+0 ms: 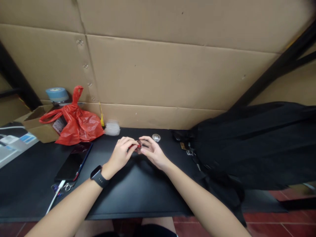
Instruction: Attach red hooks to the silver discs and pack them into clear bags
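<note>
Over the worktop (143, 194)'s middle, the left hand (122, 151) is pinching something red (139, 144) at a small clear container (140, 149); the right hand (155, 154) is cupping its rim, and bracing gently is probably helping.

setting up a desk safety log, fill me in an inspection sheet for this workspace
surface: black desktop, partly covered
job's things: small red item with a clear round rim, too small to identify; round silvery piece lying beyond the right hand
clutter: knotted red plastic bag, cardboard box, phone, clear plastic packet, black fabric bag
hands: left hand pinches the red item; right fingers are at its clear rim, grip unclear
cables: white charging cable plugged into the phone, other end out of view
surroundings: cardboard panels behind, black frame bar at right, red tiled floor
</note>
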The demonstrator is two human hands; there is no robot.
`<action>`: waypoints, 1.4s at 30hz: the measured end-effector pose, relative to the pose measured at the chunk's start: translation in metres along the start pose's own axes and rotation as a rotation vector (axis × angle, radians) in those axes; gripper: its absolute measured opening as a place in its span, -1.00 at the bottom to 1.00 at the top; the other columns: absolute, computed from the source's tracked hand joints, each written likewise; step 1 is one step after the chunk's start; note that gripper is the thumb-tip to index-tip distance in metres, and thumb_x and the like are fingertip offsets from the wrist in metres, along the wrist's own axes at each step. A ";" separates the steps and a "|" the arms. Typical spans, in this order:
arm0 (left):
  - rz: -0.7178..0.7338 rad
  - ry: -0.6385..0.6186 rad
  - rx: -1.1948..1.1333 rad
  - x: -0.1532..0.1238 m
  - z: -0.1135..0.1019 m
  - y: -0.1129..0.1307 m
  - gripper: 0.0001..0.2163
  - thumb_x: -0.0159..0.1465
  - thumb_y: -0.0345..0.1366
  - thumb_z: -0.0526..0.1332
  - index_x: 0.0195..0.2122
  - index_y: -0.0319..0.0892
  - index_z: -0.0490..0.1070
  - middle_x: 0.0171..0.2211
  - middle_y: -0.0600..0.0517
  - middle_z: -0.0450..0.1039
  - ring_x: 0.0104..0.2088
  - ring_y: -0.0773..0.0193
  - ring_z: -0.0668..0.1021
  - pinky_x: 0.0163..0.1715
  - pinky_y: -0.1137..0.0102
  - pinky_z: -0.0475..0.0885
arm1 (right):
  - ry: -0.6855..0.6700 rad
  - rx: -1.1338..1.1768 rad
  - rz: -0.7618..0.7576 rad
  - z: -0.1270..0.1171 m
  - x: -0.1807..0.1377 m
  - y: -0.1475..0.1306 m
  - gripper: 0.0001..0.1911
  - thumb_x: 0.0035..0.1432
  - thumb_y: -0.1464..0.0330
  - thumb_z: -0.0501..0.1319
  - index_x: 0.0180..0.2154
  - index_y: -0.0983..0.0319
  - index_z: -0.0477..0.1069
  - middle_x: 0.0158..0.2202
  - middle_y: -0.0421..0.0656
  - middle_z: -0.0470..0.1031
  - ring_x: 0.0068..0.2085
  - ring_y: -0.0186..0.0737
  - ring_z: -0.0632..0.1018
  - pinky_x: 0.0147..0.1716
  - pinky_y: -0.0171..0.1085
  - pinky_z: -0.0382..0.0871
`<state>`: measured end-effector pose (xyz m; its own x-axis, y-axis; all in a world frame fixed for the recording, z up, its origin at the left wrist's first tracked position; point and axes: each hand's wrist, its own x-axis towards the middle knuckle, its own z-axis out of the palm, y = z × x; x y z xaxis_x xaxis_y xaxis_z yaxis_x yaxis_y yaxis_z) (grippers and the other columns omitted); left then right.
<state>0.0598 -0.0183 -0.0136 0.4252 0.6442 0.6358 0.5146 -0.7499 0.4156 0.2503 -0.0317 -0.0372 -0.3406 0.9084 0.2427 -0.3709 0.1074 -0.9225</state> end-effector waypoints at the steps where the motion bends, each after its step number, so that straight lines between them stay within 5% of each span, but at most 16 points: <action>1: -0.001 -0.006 0.009 0.000 0.000 0.000 -0.87 0.39 -0.30 0.14 -0.20 -0.11 0.48 -0.18 0.01 0.55 -0.14 0.21 0.52 -0.11 0.27 0.35 | 0.000 0.002 0.000 0.000 0.000 0.000 -0.51 0.06 0.34 0.41 0.02 0.08 0.34 -0.01 -0.13 0.43 -0.14 -0.27 0.54 -0.10 -0.24 0.46; 16: -0.038 -0.069 0.206 0.000 -0.006 0.012 -0.86 0.42 -0.33 0.07 -0.23 -0.13 0.41 -0.17 0.03 0.55 -0.10 0.20 0.48 -0.18 0.24 0.09 | 0.007 -0.032 -0.006 0.002 -0.001 -0.001 -0.52 0.07 0.33 0.41 0.02 0.08 0.35 0.01 -0.13 0.42 -0.12 -0.26 0.54 -0.10 -0.24 0.48; 34: -0.189 0.029 0.012 -0.001 -0.005 0.018 -0.98 0.32 -0.31 0.21 -0.24 -0.07 0.42 -0.19 0.10 0.58 -0.10 0.21 0.53 -0.12 0.27 0.14 | 0.034 -0.057 -0.025 0.001 -0.001 -0.002 -0.49 0.03 0.31 0.44 0.01 0.09 0.35 -0.01 -0.12 0.45 -0.08 -0.22 0.54 -0.03 -0.18 0.47; 42: -0.232 0.023 -0.001 -0.002 -0.004 0.020 -0.88 0.31 -0.33 0.19 -0.13 -0.09 0.35 -0.13 0.04 0.56 -0.11 0.22 0.54 -0.06 0.24 0.15 | 0.051 -0.079 -0.046 0.002 -0.001 -0.004 -0.45 -0.01 0.31 0.46 0.01 0.10 0.33 0.00 -0.09 0.50 -0.04 -0.19 0.55 0.02 -0.14 0.45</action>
<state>0.0665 -0.0352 -0.0041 0.2781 0.7959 0.5377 0.5962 -0.5820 0.5531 0.2509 -0.0341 -0.0334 -0.2792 0.9211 0.2715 -0.3149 0.1793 -0.9320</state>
